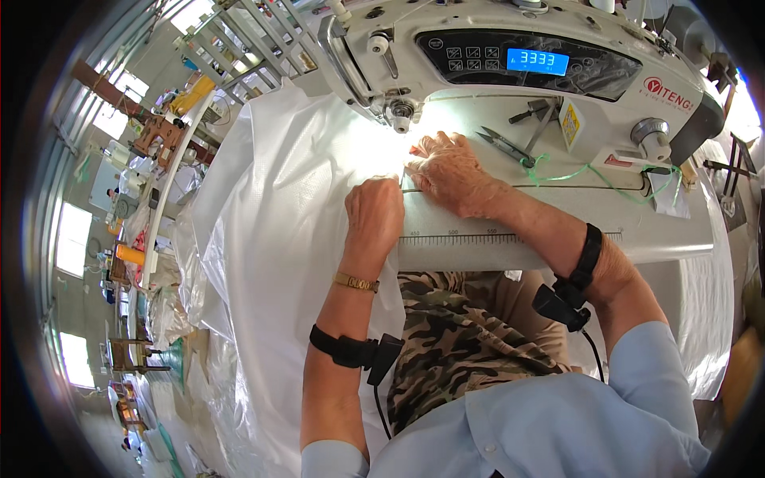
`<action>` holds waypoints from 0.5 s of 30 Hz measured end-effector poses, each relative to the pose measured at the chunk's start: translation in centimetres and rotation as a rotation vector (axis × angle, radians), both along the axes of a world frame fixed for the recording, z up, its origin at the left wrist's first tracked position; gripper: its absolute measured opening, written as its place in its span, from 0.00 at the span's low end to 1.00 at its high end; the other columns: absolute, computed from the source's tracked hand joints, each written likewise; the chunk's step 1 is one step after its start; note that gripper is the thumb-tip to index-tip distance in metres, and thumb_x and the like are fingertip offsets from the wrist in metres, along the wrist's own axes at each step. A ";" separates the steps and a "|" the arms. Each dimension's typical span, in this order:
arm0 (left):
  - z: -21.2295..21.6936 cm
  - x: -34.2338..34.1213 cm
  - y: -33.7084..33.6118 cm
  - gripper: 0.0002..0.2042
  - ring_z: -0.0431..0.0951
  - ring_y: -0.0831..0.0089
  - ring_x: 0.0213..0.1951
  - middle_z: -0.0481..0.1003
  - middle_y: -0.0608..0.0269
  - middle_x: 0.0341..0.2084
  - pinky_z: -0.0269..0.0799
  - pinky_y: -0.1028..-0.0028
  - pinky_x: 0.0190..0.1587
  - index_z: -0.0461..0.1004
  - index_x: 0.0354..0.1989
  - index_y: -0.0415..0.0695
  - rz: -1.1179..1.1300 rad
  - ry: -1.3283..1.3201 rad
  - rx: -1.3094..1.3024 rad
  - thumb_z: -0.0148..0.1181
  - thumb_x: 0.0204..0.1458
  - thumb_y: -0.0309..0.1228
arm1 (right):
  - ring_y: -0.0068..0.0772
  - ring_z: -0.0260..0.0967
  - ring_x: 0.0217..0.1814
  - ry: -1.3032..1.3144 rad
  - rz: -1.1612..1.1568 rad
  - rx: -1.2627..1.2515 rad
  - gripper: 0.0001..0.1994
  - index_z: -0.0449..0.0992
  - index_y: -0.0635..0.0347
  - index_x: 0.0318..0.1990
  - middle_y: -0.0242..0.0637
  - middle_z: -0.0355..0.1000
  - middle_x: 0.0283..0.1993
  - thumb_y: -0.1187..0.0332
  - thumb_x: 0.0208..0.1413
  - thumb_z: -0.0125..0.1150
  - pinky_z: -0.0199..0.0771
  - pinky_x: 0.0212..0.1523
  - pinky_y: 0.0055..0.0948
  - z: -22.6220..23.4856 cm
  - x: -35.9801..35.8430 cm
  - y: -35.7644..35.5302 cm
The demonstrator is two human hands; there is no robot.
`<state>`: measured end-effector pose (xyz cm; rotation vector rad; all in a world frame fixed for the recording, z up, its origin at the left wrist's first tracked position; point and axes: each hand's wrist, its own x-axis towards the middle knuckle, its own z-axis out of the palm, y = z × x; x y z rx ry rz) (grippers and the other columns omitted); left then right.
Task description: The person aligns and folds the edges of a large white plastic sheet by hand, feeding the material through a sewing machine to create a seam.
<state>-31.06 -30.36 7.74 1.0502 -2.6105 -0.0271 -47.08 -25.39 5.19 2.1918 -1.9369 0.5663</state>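
Observation:
A white, slightly shiny sheet [279, 175] spreads over the left of the sewing machine [494, 48] bed and hangs down in folds. My left hand [374, 209] is closed in a fist at the sheet's right edge, just in front of the needle area, and grips it. Close by on the right, my right hand [454, 175] lies on the machine bed with its fingers curled beside the sewing head. Strong glare there hides the needle and my right fingertips, so what they pinch cannot be made out.
Thread snips [508, 146] lie on the bed to the right of my right hand, next to a tangle of green thread [586, 169]. A ruler scale [454, 238] runs along the bed's front edge. At far left stands a cluttered worktable [177, 159].

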 end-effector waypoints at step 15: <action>0.1 0.1 0.1 0.10 0.78 0.50 0.33 0.77 0.45 0.26 0.73 0.57 0.40 0.79 0.31 0.37 -0.029 -0.028 0.011 0.54 0.55 0.30 | 0.42 0.60 0.62 -0.040 0.068 0.048 0.17 0.75 0.55 0.54 0.40 0.68 0.60 0.60 0.61 0.51 0.52 0.65 0.44 -0.3 -0.6 0.3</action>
